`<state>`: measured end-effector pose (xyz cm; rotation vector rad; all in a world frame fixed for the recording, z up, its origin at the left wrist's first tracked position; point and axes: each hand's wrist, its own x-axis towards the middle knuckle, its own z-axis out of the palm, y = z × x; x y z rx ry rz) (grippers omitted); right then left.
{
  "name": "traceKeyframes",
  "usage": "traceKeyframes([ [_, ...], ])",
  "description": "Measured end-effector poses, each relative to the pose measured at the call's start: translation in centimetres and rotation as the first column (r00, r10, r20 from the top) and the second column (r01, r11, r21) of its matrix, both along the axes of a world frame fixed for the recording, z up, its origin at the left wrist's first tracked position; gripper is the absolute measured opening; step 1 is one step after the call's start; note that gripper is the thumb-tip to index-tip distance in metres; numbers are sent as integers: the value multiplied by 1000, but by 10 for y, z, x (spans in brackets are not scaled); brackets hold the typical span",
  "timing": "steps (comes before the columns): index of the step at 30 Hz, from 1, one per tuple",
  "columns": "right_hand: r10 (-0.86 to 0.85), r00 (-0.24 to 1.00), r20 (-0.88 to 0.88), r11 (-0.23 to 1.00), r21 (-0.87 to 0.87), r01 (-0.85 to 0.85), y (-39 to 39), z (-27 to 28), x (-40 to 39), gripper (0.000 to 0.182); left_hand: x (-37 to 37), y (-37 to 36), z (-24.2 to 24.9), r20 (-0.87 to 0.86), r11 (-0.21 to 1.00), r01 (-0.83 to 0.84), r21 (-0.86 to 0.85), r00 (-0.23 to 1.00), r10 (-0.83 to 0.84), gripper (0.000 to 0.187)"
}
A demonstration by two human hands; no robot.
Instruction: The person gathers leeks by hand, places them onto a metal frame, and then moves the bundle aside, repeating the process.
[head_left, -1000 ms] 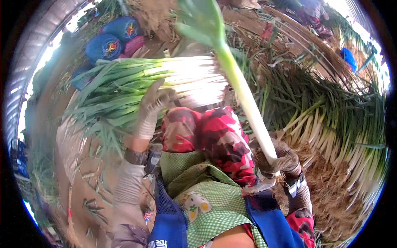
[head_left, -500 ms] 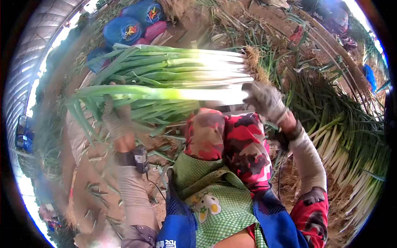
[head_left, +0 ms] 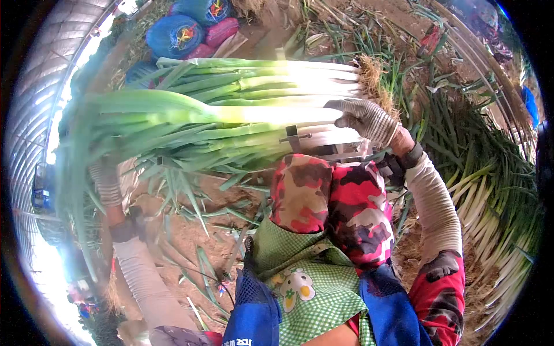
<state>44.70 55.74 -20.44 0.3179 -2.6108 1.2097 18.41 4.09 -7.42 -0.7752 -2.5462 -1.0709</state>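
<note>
My right hand (head_left: 369, 122), in a striped glove, is closed around the white root end of a long green onion (head_left: 259, 114). Its green leaves fan out blurred to the left. My left hand (head_left: 107, 181), also gloved, is low under those leaves; its fingers are hidden, so I cannot make out its grip. Below the held onion lies a row of green onions (head_left: 271, 79), white ends and brown roots (head_left: 374, 78) to the right. They rest across a metal frame (head_left: 329, 154) with an upright bracket (head_left: 295, 139), just beyond my knees.
A large heap of green onions (head_left: 490, 190) lies along the right side. Blue net bundles (head_left: 173, 36) and a pink one (head_left: 221, 32) sit at the upper left. Loose leaves litter the soil (head_left: 167, 254). A curved greenhouse wall (head_left: 34, 115) rises at far left.
The held green onion has risen slightly away from my knees and its leaves have swung left. My left hand has moved left and down. The bracket now shows.
</note>
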Motion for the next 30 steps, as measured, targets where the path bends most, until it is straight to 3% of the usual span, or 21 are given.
traceKeyframes([
  [1, -5, 999, 45, 998, 55, 2, 7, -4, 3, 42, -3, 2, -15, 8, 942, -38, -334, 999, 43, 52],
  [2, -10, 996, 90, 994, 111, 0, 14, -10, 9, 42, -5, 2, -29, 2, 774, -67, -629, 996, 88, 55],
  [4, -71, 985, 158, 978, 205, 37, 28, -41, 22, 38, 7, 8, -40, -6, 566, -22, -824, 1000, 30, 54],
  [6, -80, 995, 67, 994, 75, 75, 36, -67, 24, 34, 32, 22, -48, 1, 645, 114, -755, 985, -173, 47],
  [9, -59, 996, 66, 995, 87, 53, 49, -66, 20, 32, 25, 26, -14, 462, 860, 326, -393, 878, -122, 36],
  [12, -84, 970, 228, 996, -12, 89, 48, -46, 15, 32, -2, 16, 8, 478, 925, 164, -343, 878, 22, 32],
  [13, -94, 964, 251, 995, 57, 82, 42, -36, 14, 32, -19, 8, 12, 347, 867, 179, -465, 938, -7, 32],
  [15, -76, 993, 93, 993, 93, 67, 40, -50, 14, 32, -63, -17, 15, 85, 712, 147, -687, 989, -123, 31],
  [16, -66, 998, 13, 992, 112, 64, 39, -60, 14, 32, -80, -38, 6, -4, 587, 47, -808, 996, -85, 30],
  [18, -117, 993, 17, 990, 81, 116, 40, -73, 17, 32, -98, -78, -13, -198, 282, -174, -943, 978, -58, 28],
  [19, -131, 991, 16, 990, 53, 130, 39, -74, 19, 33, -64, -63, 0, -89, -135, -100, -986, 993, -83, 29],
  [21, -165, 986, 26, 986, -24, 165, 37, -76, 22, 34, -18, -35, 11, 52, 199, 45, -979, 998, 29, 29],
  [22, -159, 987, -37, 987, 26, 160, 37, -77, 23, 33, 9, -11, 12, 142, 363, 108, -926, 988, 68, 30],
  [24, -131, 977, -168, 978, 138, 155, 40, -72, 18, 33, 72, 59, -7, -107, 739, 205, -642, 930, -351, 29],
  [25, -144, 983, -116, 974, 157, 161, 41, -70, 20, 34, 92, 98, -18, -261, 751, 243, -614, 835, -483, 38],
  [27, -145, 987, -73, 976, 155, 154, 42, -66, 23, 34, 121, 170, -37, -450, 740, 77, -668, 750, -484, 53],
  [28, -149, 988, -50, 976, 153, 155, 43, -66, 25, 34, 119, 194, -49, -426, 718, 85, -691, 754, -499, 58],
  [29, -128, 982, -142, 963, 218, 157, 46, -70, 25, 33, 112, 210, -65, -397, 693, 97, -714, 759, -516, 62],
  [30, -143, 983, -118, 965, 202, 165, 48, -69, 27, 32, 98, 217, -79, -372, 691, 129, -711, 765, -526, 58],
])
